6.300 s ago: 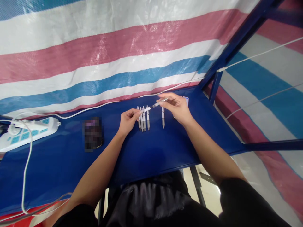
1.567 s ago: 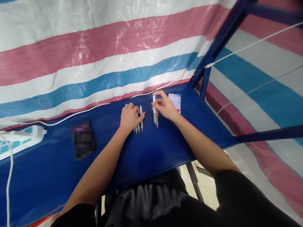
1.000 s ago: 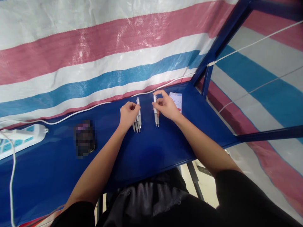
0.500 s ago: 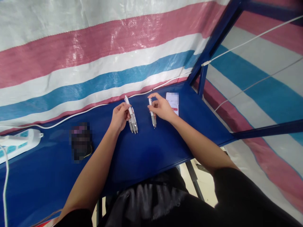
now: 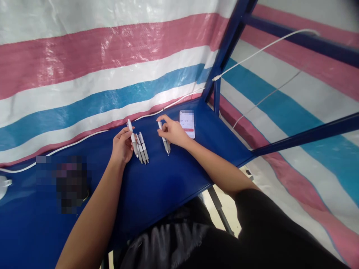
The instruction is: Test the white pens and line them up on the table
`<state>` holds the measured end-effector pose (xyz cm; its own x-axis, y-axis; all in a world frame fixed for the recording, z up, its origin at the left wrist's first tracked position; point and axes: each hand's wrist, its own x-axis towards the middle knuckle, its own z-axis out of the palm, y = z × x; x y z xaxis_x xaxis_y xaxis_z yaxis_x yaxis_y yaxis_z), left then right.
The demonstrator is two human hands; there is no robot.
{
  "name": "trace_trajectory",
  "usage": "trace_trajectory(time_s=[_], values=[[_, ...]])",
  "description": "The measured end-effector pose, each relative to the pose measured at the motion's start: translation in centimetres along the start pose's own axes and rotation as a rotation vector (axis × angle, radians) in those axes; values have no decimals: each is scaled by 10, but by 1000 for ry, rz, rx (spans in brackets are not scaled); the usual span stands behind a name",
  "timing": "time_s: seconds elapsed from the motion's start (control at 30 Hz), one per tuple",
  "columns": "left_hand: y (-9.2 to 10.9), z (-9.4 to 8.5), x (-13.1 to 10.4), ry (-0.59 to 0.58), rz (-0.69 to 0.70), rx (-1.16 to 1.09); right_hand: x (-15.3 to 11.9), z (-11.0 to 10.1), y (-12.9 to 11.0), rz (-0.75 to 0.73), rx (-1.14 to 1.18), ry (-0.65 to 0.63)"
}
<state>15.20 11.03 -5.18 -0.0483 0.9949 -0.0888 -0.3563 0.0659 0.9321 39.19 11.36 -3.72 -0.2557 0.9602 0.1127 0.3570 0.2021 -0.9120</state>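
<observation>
My left hand is closed on a white pen with a grey grip, its thumb and fingers around the upper barrel and the tip pointing down toward the table. Just right of it, several similar pens lie side by side on the blue table. Farther right, my right hand has its thumb and fingers around another white and grey pen. A second pen seems to lie right beside that one, partly hidden by the fingers.
A phone with a lit screen lies behind my right wrist. A dark blurred object sits left of my left forearm. A white cable runs along the back edge by the striped sheet. Blue frame bars stand at the right.
The camera view has turned right. My left hand and its pen have shifted left of the grouped pens, which now show more fully. My right hand keeps nearly the same pose at its pen.
</observation>
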Motion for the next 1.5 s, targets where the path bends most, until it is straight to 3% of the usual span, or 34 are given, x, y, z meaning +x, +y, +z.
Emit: trace_trajectory(time_s=[0.43,1.5], values=[[0,6,-4,-40,-4,26,1,2,0,-66,-91,26],[-2,6,-4,-94,25,35,4,6,0,51,23,85]])
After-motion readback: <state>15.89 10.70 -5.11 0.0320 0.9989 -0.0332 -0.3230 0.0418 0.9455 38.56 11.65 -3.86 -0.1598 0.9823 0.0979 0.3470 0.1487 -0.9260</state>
